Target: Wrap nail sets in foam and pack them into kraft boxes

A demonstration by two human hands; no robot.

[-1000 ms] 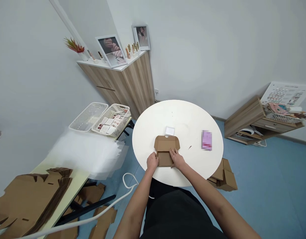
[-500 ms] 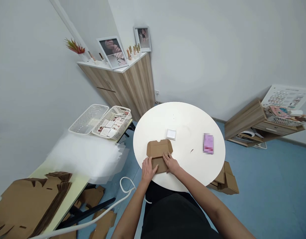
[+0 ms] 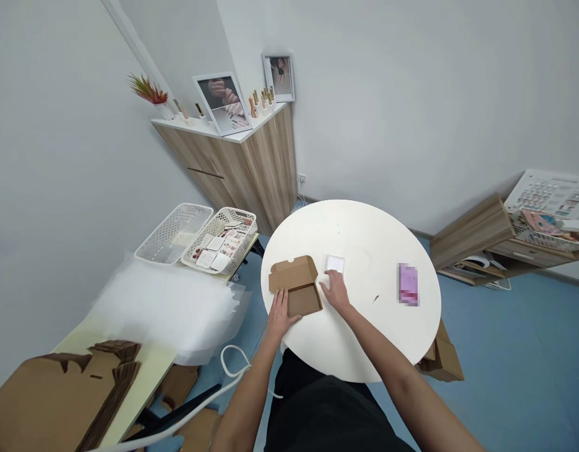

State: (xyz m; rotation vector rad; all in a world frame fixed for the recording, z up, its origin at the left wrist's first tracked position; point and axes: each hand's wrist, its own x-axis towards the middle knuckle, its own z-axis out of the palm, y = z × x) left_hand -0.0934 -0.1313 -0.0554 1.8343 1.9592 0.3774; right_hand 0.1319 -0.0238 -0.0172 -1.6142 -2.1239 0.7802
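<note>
A small brown cardboard box (image 3: 296, 285) with its lid raised sits near the left edge of the round white table (image 3: 364, 339). My left hand (image 3: 280, 312) rests against the box's near left side, fingers stretched out along it. My right hand (image 3: 336, 290) lies just right of the box, its fingers spread and reaching onto a small white square packet (image 3: 337, 263) that lies flat on the table.
A pink packet (image 3: 408, 284) lies on the table's right side. Two white baskets (image 3: 195, 233), clear plastic sheets (image 3: 167, 307) and stacked flat cardboard (image 3: 58, 395) fill the bench at left. A wooden cabinet (image 3: 237, 163) stands behind, folded boxes (image 3: 442, 361) lie on the floor at right.
The box has slid left on the table. My right hand has left the box and moved up to the white packet. My left hand has stayed on the box's side.
</note>
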